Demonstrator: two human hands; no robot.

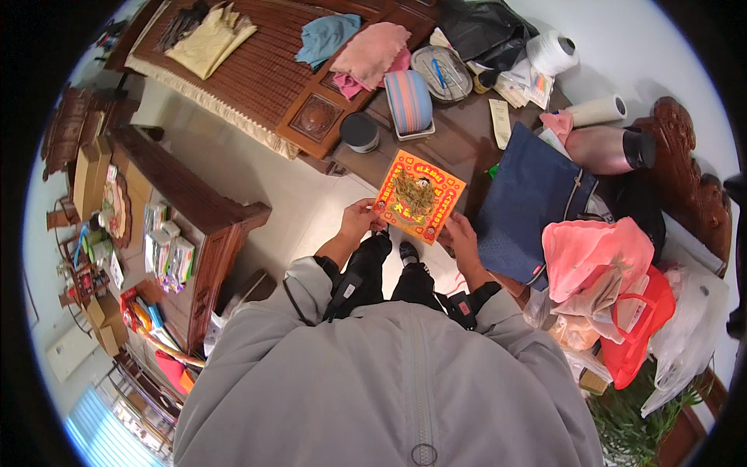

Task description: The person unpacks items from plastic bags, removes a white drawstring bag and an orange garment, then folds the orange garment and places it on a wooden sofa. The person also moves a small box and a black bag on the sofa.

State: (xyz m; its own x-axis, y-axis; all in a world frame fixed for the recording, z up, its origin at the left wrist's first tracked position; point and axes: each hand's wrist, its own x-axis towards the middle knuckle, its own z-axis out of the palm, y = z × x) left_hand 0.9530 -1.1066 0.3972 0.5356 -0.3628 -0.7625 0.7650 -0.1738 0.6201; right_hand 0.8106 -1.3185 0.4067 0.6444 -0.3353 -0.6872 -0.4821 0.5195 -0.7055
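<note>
A square orange sheet with red panels and yellow printed writing is held out in front of me above the floor. On its middle lies a clump of dried greenish-brown plant matter. My left hand grips the sheet's lower left edge, thumb on top. At the lower right corner, my right hand pinches it; its fingers are partly hidden beneath. Just right of that hand rests a navy zippered bag.
A dark wooden side table bears a striped bowl, a black-lidded jar, a metal lunch box and a white tube. A carved wooden seat stands ahead. Rightward are pink towels and a red bag; leftward, a cluttered wooden table.
</note>
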